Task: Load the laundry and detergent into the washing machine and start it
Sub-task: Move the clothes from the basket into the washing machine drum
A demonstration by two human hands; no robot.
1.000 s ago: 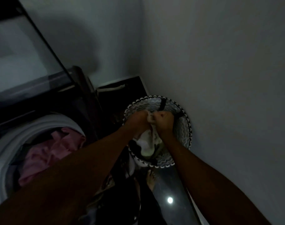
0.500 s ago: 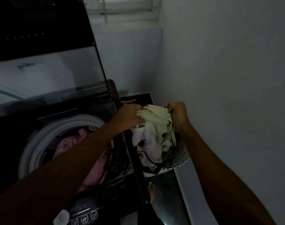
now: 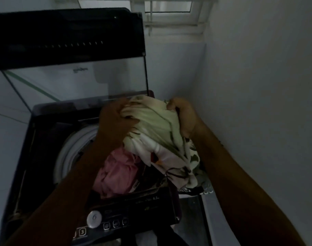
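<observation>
Both hands, left hand (image 3: 114, 119) and right hand (image 3: 182, 116), gripped a floral garment bundle (image 3: 158, 135) above the drum's (image 3: 66, 153) three o'clock edge; pink clothes (image 3: 118, 171) lay inside, detergent and start remained.

Dim home laundry corner, judging by the open top-loading washing machine (image 3: 45, 157) against plain painted walls (image 3: 258, 68) beneath a small white-framed window (image 3: 169, 8).

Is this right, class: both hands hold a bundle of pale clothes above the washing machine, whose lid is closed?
Not quite. In the head view both hands, left and right, hold the pale clothes above the washing machine, but its lid is open, standing upright.
</observation>
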